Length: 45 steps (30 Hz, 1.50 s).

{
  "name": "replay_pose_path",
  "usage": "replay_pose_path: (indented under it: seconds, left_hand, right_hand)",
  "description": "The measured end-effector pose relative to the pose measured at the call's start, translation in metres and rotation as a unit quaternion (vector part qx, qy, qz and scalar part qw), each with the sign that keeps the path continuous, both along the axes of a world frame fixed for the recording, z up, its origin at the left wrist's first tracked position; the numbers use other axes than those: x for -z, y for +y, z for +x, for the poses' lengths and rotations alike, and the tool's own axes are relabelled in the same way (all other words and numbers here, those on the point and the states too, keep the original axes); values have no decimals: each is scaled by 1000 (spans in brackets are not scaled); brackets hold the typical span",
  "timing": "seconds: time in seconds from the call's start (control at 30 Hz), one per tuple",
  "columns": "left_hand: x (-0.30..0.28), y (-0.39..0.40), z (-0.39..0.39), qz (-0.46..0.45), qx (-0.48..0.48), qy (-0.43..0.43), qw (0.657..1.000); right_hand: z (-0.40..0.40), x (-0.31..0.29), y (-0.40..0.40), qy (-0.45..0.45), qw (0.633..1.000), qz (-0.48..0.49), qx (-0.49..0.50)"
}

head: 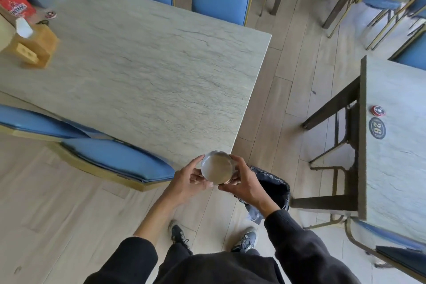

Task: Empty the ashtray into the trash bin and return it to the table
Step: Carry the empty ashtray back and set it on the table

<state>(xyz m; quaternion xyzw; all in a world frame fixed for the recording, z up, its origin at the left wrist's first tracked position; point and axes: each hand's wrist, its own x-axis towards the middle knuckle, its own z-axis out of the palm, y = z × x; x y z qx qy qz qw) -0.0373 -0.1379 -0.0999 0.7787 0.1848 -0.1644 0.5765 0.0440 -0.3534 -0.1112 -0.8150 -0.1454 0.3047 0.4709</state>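
Left hand (pixel 187 181) and right hand (pixel 245 185) both grip the round ashtray (pixel 217 169), its opening facing up, near the table (pixel 147 71) corner.

Single head-worn wide-angle view, steeply down and forward, close over the hands (pixel 219 182).

**Readable marks: one brand, one number**

A red box (pixel 14 3) at the far left edge of the big table (pixel 147 71) carries white capital letters that read "INTANG"; the first letter is cut off or blurred, so the full word cannot be made out. On the right table (pixel 396 168), a dark round badge (pixel 377 128) bears the number "26", seen turned on its side. Just beyond it lies a small red and white disc (pixel 378 110) whose markings are too small to read.
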Motion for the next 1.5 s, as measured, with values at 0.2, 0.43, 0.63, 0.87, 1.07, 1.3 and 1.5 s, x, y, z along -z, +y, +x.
replay_pose_path:
  seconds: [0.2, 0.43, 0.63, 0.87, 1.07, 1.3, 1.5]
  left_hand:
    - [-5, 97, -16, 15, 19, -39, 999]
    - [-5, 189, -44, 13, -13, -55, 998]
    - [-2, 229, -34, -14, -63, -71, 995]
    - [-11, 271, 0, -8, -76, -64, 995]
    - [-10, 300, 37, 15, -67, -62, 996]
    - [-6, 345, 80, 38, -38, -69, 996]
    - [1, 402, 130, 41, 12, -67, 997]
  right_hand:
    - [-24, -13, 95, -2, 1000, -3, 27]
    - [-40, -17, 192, -8, 1000, -5, 9]
    - [-18, -20, 245, -18, 1000, -11, -4]
    - [22, -21, 289, -32, 999, -6, -28]
    - [59, -16, 317, -35, 999, -10, -29]
    - [83, -7, 357, -36, 999, -18, 14]
    - [111, -1, 410, -63, 995, -27, 67]
